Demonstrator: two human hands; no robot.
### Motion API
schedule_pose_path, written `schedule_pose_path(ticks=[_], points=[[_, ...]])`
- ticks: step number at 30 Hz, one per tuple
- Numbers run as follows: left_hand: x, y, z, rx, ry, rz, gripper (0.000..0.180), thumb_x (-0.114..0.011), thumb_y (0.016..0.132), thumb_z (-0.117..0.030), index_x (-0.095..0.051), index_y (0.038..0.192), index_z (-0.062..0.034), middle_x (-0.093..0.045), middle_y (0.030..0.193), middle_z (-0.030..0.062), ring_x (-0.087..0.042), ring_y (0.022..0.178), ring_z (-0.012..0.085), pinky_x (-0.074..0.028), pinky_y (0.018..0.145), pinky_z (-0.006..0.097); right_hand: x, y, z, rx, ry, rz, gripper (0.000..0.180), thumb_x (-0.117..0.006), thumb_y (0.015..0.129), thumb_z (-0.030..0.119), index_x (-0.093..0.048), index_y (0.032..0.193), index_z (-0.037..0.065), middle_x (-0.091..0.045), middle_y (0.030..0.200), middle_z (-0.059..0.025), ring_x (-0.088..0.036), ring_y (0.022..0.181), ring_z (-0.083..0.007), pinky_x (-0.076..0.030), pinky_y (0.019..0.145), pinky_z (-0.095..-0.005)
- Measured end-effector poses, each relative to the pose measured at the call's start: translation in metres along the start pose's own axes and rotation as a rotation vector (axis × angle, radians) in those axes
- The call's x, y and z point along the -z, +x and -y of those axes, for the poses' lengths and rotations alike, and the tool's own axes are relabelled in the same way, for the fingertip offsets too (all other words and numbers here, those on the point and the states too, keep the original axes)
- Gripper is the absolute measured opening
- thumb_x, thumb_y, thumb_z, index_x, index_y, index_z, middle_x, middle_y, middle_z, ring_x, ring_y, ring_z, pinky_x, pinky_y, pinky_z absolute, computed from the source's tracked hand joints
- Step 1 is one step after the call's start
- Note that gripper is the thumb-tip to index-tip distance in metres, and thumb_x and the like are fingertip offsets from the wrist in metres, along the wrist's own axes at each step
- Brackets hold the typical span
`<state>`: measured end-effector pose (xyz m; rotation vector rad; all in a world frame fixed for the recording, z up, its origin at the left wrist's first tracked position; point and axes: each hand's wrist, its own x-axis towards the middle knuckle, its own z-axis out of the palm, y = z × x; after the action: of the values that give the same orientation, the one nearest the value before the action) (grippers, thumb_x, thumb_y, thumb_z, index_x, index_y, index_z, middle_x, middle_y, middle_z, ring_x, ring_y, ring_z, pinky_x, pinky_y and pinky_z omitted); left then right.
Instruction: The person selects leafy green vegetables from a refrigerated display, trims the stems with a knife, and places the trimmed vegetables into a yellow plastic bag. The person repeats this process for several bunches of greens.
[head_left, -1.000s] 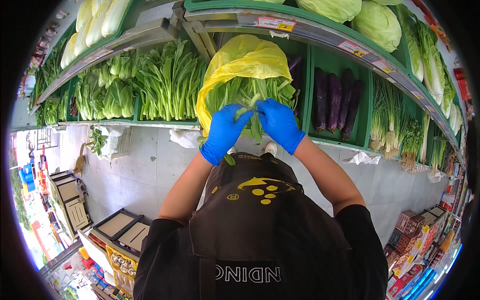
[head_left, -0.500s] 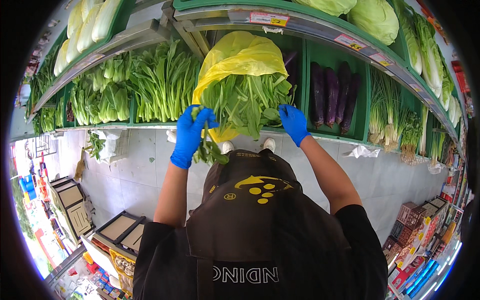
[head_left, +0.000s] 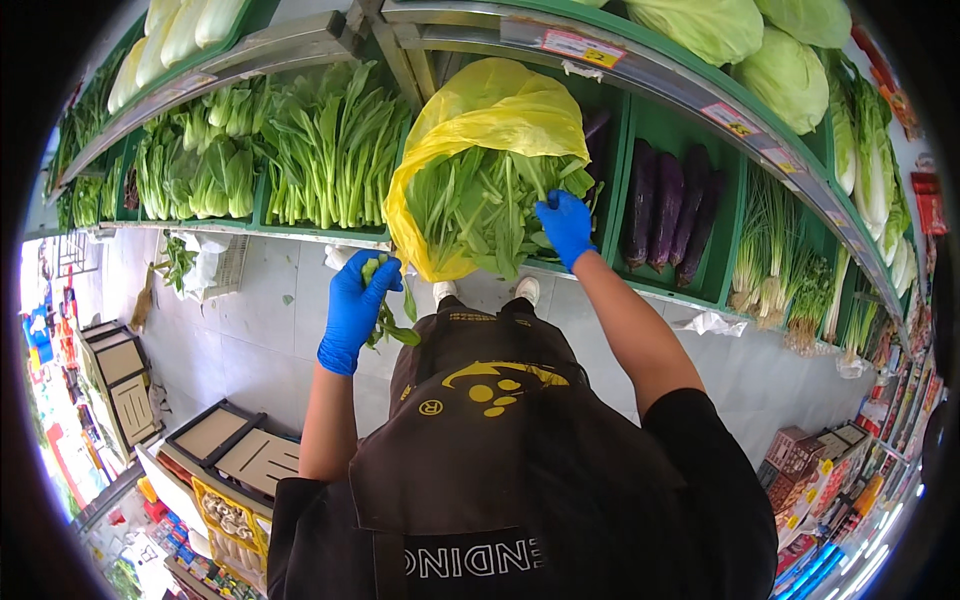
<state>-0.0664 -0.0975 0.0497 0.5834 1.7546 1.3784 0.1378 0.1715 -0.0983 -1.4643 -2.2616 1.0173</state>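
A yellow plastic bag (head_left: 500,100) lies tipped in the crate, its mouth toward me, spilling loose leafy greens (head_left: 485,205). My left hand (head_left: 350,308), in a blue glove, is closed round a small bunch of leafy greens (head_left: 398,328) just outside the bag's near left edge. The leaves of that bunch hang down over the floor. At the right side of the bag's mouth, my right hand (head_left: 567,228), also blue-gloved, has its fingers bent into the greens and closed on some of them.
Left of the bag stand bundles of long-stemmed greens (head_left: 330,150) and bok choy (head_left: 225,175). To the right are eggplants (head_left: 668,210) and scallions (head_left: 770,240). A metal-edged shelf (head_left: 650,65) with cabbages (head_left: 785,80) overhangs the crates. Boxes (head_left: 245,450) stand behind me.
My right hand has moved left and farther in, onto the greens. My left hand has drawn down and left, away from the bag, with its bunch.
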Motion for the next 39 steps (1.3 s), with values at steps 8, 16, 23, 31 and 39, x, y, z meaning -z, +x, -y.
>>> schedule_pose_path(ticks=[8, 16, 23, 31, 39], points=[[0.005, 0.006, 0.008, -0.019, -0.040, 0.014, 0.018, -0.066, 0.089, -0.012, -0.058, 0.099, 0.0016, -0.062, 0.083, 0.0053, -0.061, 0.072, 0.0122, -0.050, 0.068, 0.025, 0.091, -0.001, 0.028, -0.458, 0.952, 0.469, 0.029, -0.060, 0.088, 0.025, -0.066, 0.102, -0.001, -0.065, 0.077, -0.0055, -0.057, 0.059, -0.0118, -0.044, 0.052, -0.0228], [-0.035, 0.029, 0.006, -0.337, 0.283, 0.090, 0.017, -0.069, 0.085, -0.012, -0.063, 0.098, -0.0025, -0.067, 0.089, 0.0069, -0.063, 0.078, 0.0148, -0.050, 0.072, 0.028, 0.113, -0.081, -0.029, -0.533, 1.478, 0.757, 0.047, -0.042, 0.098, 0.028, -0.046, 0.130, -0.006, -0.048, 0.070, -0.0012, -0.042, 0.054, -0.0108, -0.038, 0.050, -0.0245], [-0.128, 0.060, -0.002, 0.017, 0.185, 0.525, 0.032, -0.070, 0.084, -0.024, -0.065, 0.105, -0.0005, -0.067, 0.088, 0.0100, -0.063, 0.071, 0.0144, -0.051, 0.064, 0.029, 0.097, -0.093, -0.024, -0.547, 1.755, 0.716, 0.046, -0.042, 0.098, 0.026, -0.046, 0.130, -0.007, -0.049, 0.071, -0.0023, -0.043, 0.053, -0.0129, -0.037, 0.049, -0.0263], [-0.171, 0.105, 0.011, 0.128, 0.107, 0.564, 0.024, -0.071, 0.082, -0.018, -0.067, 0.095, 0.0018, -0.067, 0.082, 0.0080, -0.060, 0.063, 0.0130, -0.050, 0.056, 0.027, 0.101, -0.078, -0.009, -0.464, 1.690, 0.671, 0.049, -0.044, 0.098, 0.029, -0.043, 0.134, -0.004, -0.053, 0.077, -0.0041, -0.044, 0.056, -0.0123, -0.038, 0.052, -0.0257], [-0.117, 0.149, 0.028, 0.127, 0.087, 0.306, 0.033, -0.072, 0.081, -0.018, -0.065, 0.106, 0.0023, -0.068, 0.087, 0.0100, -0.062, 0.062, 0.0148, -0.050, 0.056, 0.028, 0.110, -0.078, -0.035, -0.416, 1.725, 0.612, 0.029, -0.047, 0.098, 0.029, -0.053, 0.113, 0.005, -0.051, 0.079, -0.0052, -0.043, 0.056, -0.0128, -0.035, 0.049, -0.0260]])
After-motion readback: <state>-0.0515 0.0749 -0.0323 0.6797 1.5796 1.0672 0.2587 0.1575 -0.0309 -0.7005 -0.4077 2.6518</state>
